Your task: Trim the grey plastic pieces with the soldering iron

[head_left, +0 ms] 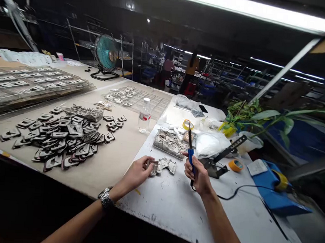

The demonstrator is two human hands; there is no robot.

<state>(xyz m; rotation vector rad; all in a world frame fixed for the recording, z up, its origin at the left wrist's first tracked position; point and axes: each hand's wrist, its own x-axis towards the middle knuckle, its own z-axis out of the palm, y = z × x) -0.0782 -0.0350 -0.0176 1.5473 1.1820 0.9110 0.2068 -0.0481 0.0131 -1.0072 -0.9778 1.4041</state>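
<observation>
My right hand is closed around the blue handle of a soldering iron, whose dark tip points up and away from me. My left hand, with a metal watch on the wrist, pinches a small silvery metal part against the white worktop. A few more such parts lie just right of that hand. Behind them stands a clear tray heaped with the same pieces. The iron's black cord trails off to the right.
A spread of dark flat parts covers the brown board on the left. A water bottle, yellow tape rolls, a black metal stand, a blue box, a plant and a teal fan are around. People stand far back.
</observation>
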